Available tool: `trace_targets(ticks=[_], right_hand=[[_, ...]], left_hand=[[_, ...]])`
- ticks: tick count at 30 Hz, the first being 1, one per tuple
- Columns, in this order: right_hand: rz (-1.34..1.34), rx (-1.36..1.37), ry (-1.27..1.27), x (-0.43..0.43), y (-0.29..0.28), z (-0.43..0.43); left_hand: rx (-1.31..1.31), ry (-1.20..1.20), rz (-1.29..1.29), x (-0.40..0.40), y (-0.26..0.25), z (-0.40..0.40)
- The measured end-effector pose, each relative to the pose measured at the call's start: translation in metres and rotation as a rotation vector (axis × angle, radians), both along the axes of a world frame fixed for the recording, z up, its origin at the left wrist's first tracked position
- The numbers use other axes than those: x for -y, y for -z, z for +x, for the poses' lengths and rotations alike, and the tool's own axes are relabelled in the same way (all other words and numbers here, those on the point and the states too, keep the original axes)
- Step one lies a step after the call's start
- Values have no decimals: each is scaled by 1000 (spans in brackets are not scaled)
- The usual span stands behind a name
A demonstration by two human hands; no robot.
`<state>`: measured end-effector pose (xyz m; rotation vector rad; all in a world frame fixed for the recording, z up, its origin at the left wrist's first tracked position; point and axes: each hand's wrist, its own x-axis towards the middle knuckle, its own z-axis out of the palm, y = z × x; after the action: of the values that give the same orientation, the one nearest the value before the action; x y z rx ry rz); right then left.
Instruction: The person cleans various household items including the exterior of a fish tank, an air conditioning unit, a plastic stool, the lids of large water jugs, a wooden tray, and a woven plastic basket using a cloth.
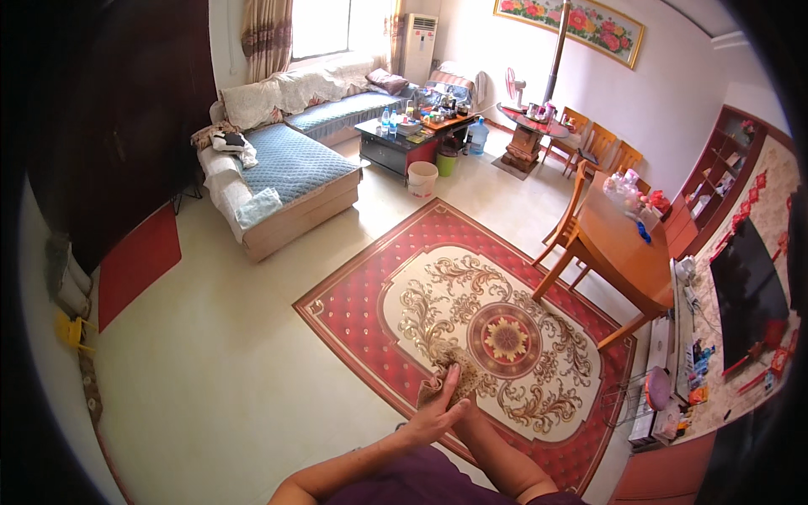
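Observation:
A brown patterned cloth (468,374) is bunched between my two hands, in front of my body and above the rug. My left hand (439,413) presses on it from the left, fingers stretched out along it and thumb crossing towards the right wrist. Of my right hand (466,410) only the part near the wrist shows; its fingers are hidden by the cloth and the left hand. Both hands hold the cloth close together. Below them lies a red and cream rug (353,309) with a floral medallion.
A wooden table (606,227) and a chair (568,214) stand on the right, by a television (748,297). Ahead are a white bucket (422,179), a cluttered coffee table (385,151) and a sofa with blue covers (297,158). A red mat (142,265) lies left.

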<state>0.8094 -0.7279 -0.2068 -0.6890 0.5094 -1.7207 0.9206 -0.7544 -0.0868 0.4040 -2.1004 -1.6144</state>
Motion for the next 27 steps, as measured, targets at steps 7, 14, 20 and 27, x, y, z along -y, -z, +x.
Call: trace_targets(ticks=[7, 14, 20, 27], right_hand=[[268, -1278, 210, 130, -32, -97], [221, -1156, -186, 334, -167, -111], [-75, -1651, 149, 431, -163, -205], [109, -1472, 250, 557, -153, -328]], left_hand=[[45, 133, 128, 142, -62, -25], [-943, 56, 1025, 319, 26, -81], [-386, -169, 532, 441, 36, -191], [-995, 414, 2085, 614, 0, -278]])
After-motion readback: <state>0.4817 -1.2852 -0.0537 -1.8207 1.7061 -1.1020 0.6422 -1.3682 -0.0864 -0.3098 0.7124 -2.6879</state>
